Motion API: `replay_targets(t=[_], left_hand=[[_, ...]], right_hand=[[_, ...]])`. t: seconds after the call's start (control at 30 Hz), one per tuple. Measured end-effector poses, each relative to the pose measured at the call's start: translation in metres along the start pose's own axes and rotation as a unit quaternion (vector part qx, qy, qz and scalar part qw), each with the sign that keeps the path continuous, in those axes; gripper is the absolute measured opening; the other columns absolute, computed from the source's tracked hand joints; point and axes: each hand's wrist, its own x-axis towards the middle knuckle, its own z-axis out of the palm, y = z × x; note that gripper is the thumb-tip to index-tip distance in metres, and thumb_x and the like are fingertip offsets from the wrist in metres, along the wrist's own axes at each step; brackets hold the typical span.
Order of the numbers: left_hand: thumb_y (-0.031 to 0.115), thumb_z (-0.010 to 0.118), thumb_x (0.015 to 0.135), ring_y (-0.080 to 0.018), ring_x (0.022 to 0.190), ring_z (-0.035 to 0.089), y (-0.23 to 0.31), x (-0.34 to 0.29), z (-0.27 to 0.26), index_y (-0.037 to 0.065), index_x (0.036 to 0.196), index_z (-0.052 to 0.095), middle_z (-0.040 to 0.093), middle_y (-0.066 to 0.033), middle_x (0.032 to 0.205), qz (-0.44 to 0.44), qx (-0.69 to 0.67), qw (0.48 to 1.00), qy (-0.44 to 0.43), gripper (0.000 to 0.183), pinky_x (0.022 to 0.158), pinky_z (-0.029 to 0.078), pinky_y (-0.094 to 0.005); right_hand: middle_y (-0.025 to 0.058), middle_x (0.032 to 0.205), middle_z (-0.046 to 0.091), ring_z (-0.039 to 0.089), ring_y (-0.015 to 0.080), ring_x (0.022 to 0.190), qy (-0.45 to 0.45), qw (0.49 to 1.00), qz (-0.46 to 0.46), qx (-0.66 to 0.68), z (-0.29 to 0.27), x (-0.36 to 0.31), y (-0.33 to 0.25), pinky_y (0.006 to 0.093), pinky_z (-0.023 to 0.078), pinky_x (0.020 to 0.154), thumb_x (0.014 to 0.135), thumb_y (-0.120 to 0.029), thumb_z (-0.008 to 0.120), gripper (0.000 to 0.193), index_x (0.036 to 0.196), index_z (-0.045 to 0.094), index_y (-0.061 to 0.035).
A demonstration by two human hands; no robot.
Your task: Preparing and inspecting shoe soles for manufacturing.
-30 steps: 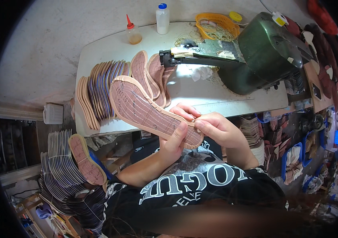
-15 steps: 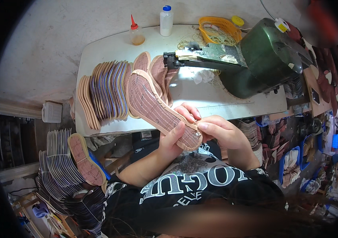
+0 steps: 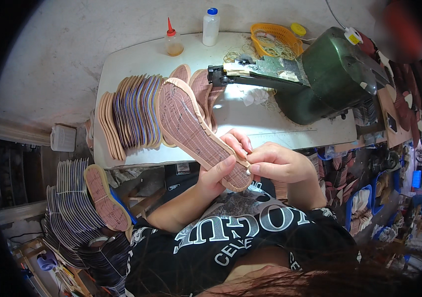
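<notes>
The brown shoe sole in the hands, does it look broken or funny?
Nothing stands out. The brown woven-pattern shoe sole looks whole; the left hand and right hand pinch its heel end. The row of matching soles on the white table stands neatly on edge.

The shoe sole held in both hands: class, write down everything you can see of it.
The shoe sole is long, flat and foot-shaped, brownish-pink with a paler tan rim and thin dark lines crossing its face. It looks like a stiff insole board. It slants from the white table, where its toe overlaps a fanned row of similar soles, down to its heel. The left hand grips the heel end from below; the right hand pinches its edge there.
</notes>
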Motion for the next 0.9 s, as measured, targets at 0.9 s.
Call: replay_targets(t=[0.9], left_hand=[[0.030, 0.060, 0.085, -0.0163, 0.093, 0.048, 0.007, -0.001, -0.010, 0.003, 0.088, 0.056, 0.048, -0.0120, 0.100, 0.002, 0.059, 0.998, -0.022, 0.028, 0.082, 0.040, -0.0297]], right_hand=[[0.0071, 0.067, 0.056, 0.050, 0.0158, 0.063, 0.010, 0.996, 0.049, -0.076, 0.008, 0.004, -0.004, 0.0299, 0.043, 0.063, 0.094, -0.015, 0.049, 0.024, 0.081, 0.057, 0.0039]])
